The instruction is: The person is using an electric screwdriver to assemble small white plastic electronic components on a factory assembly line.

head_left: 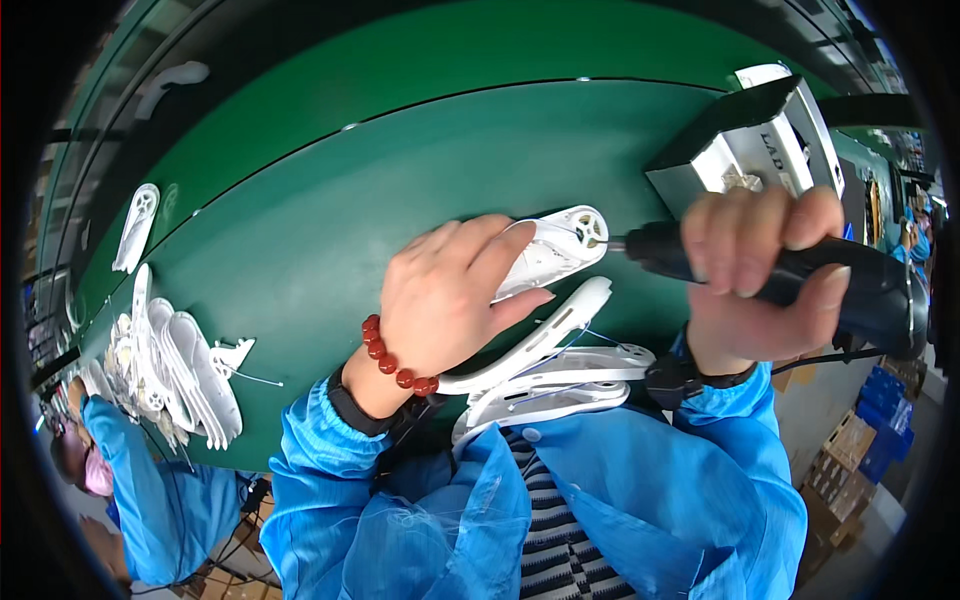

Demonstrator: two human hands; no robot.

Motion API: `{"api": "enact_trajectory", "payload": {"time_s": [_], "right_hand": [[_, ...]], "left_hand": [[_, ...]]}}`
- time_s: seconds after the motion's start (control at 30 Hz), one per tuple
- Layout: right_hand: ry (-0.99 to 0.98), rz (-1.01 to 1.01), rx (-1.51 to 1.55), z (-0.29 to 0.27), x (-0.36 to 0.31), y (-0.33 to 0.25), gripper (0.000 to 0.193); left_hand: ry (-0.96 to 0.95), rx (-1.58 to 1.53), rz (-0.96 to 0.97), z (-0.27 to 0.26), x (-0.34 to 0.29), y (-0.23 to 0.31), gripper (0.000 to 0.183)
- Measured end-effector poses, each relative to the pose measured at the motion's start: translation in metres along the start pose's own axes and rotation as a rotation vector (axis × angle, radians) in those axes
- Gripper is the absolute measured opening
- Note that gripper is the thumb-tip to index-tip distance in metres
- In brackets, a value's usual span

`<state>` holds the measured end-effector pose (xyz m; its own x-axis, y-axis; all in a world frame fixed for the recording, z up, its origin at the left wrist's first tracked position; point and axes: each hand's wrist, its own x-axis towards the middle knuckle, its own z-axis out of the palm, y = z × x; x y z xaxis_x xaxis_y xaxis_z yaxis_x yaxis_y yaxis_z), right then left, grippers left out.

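While my left hand point(445, 290), fingers clasping, held the long white plastic shell point(552, 262) over the green desk point(330, 220), my right hand point(762, 262), fingers wrapped, aimed a black cylindrical power screwdriver point(872, 285); likely screwdriving, needing steady alignment next.

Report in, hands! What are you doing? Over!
Left hand holding white plastic shell. Right hand gripping black power screwdriver, tip at shell's round end. More white shells close by.

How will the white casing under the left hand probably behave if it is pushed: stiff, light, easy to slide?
The white casing looks like rigid moulded plastic, so probably stiff. Its thin rim and hollow inside suggest low weight. On the smooth green tabletop, it may slide without the left hand.
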<state>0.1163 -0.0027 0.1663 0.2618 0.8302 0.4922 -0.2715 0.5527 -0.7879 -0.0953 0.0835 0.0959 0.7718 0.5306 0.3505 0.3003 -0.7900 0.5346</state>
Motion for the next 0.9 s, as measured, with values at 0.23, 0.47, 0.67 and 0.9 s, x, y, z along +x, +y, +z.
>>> {"api": "enact_trajectory", "payload": {"time_s": [0.23, 0.47, 0.67, 0.9], "right_hand": [[0.018, 0.116, 0.039, 0.029, 0.001, 0.037, 0.034], [0.031, 0.113, 0.032, 0.031, 0.003, 0.042, 0.032], [0.055, 0.089, 0.018, 0.04, 0.006, 0.051, 0.027], [0.017, 0.1, -0.029, 0.038, 0.008, 0.05, 0.027]], "left_hand": [[0.034, -0.031, 0.001, -0.002, -0.005, 0.0, 0.049], [0.03, -0.022, -0.009, -0.003, -0.006, -0.001, 0.049], [0.025, -0.014, 0.003, -0.006, -0.004, -0.002, 0.049], [-0.036, 0.02, 0.002, -0.01, 0.0, 0.004, 0.051]]}}
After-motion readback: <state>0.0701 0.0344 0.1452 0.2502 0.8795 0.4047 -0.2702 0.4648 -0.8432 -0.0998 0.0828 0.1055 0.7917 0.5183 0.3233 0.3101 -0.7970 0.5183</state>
